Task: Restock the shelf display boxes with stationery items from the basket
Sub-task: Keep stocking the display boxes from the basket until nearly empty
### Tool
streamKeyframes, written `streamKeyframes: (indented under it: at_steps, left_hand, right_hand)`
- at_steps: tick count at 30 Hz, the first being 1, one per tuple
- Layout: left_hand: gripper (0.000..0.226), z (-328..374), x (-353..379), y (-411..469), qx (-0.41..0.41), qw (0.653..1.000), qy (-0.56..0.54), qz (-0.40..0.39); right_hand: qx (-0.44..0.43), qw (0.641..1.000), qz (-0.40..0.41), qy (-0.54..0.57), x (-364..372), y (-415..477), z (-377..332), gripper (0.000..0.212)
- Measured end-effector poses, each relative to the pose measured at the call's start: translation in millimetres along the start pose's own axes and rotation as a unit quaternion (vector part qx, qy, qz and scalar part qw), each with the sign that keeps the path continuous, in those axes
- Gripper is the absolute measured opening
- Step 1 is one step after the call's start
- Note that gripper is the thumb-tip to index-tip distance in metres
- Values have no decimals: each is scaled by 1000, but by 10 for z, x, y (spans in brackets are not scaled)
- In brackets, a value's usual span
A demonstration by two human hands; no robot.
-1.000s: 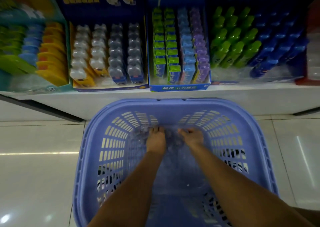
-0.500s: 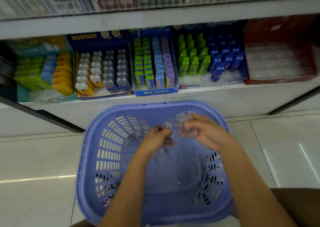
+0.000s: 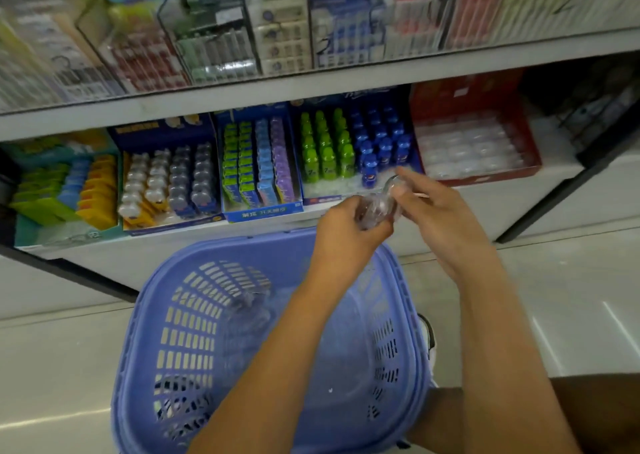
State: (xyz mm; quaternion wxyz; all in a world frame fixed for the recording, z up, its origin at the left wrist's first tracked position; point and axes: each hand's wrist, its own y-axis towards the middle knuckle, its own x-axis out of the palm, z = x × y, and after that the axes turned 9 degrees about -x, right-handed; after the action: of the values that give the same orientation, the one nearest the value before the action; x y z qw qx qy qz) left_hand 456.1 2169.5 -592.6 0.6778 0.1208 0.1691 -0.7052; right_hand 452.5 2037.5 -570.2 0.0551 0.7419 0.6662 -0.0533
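A blue slotted plastic basket [image 3: 207,315] stands on the floor below the shelf, with more clear packets [image 3: 249,315] lying against its left inner wall. My left hand [image 3: 343,235] grips a bunch of clear plastic-wrapped items [image 3: 375,209] above the basket's far rim. My right hand [image 3: 436,211] pinches the same bunch from the right. Both hands hover in front of the lower shelf, just below the box of green and blue bottle-shaped items [image 3: 349,148]. A red display box [image 3: 474,141] with clear items stands to the right.
The lower shelf [image 3: 554,190] also carries a box of green, blue and purple packs [image 3: 258,166], a box of grey and white items [image 3: 166,176] and a teal box [image 3: 62,190]. An upper shelf [image 3: 311,82] juts out above. A shoe [image 3: 427,335] shows beside the basket.
Both hands rose out of the basket with the clear items and moved up and right toward the shelf front. The view tilted upward, revealing the upper shelf.
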Motion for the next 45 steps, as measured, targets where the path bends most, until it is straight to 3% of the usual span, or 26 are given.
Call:
streamKeyframes:
  at_steps: [7,14,17,20,24,31,34,37,39,40,45]
  left_hand:
    - [18,346,399,375,46,998,27,21]
    - [39,389,564,741,-28,998,12,57]
    - [45,341,561,786,-62,997,-24,49]
    - [31,313,539,782,-106,991,-82,15]
    - [24,251,484,800,-65,998,-13,-10]
    - [13,295,475,728,-47,997,-58,-12]
    - [19,343,482,745,-49,998,-32,4]
    - [19,448,539,781,0,999,18,34]
    - [19,543,608,818,38,996,65,44]
    - [19,591,643,841,54,993,92,48]
    - [17,767,763,995,86,984,139,64]
  right_hand:
    - [-67,989,117,-62,-489,317,-144,23]
    - [-87,957,225,-162,-787,1217,10,23]
    - [-73,959,187,-200,-728,1624,101,20]
    - [-104,959,155,-214,-616,1828,209,17]
    - [-103,948,128,-272,-563,1865,399,16]
    - [-68,941,109,-313,-540,1861,349,22]
    - [-47,935,97,-337,-696,1700,156,32]
    - [-37,976,-54,-205,-873,1406,-147,37]
    - [-44,962,-164,-213,-904,1244,-321,38]
    - [-49,953,-176,-242,-897,1203,-368,38]
    - [-33,940,-93,-326,-919,1375,-320,30]
